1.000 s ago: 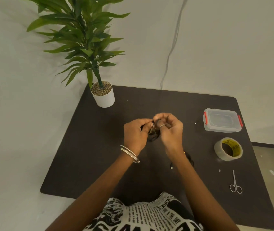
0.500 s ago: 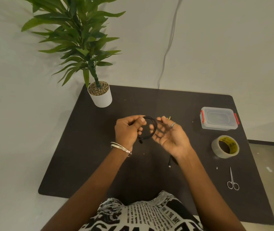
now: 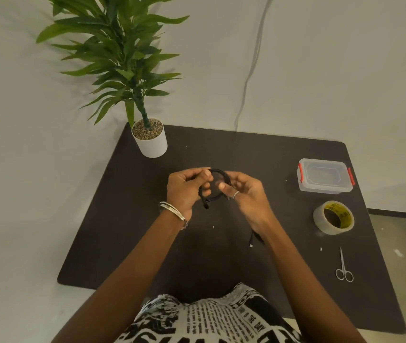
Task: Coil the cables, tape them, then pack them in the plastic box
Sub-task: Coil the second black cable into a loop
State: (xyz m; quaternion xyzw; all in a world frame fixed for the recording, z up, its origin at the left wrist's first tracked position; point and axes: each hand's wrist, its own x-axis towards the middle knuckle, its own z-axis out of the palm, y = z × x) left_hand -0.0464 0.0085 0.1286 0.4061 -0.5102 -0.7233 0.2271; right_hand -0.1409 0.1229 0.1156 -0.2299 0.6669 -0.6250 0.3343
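I'm looking down on a dark tabletop (image 3: 132, 219) set against a pale wall (image 3: 333, 70), with a thin grey cord (image 3: 251, 70) running down that wall to the tabletop's far edge. At the far left corner stands a potted plant (image 3: 150, 141) in a white pot, leaves spreading high. Over on the right, a clear plastic box (image 3: 324, 179) with red clips, lid on. Just nearer than that, a roll of tape (image 3: 333, 217) lying flat, and nearer still, small scissors (image 3: 344, 267), well apart from the hands.

Now the hands, raised over the middle of the tabletop. My left hand (image 3: 184, 190) is curled, thumb and fingers pinching the left side of a black cable coil (image 3: 218, 172), with a plug end poking out below the grip. My right hand (image 3: 245, 194) is half open, palm up, fingers cupped around the right side of the loop; a ring shows on one finger. Both hands are holding that coil between them. A second black cable (image 3: 252, 241) lies on the tabletop beneath the right wrist, mostly hidden by the arm.
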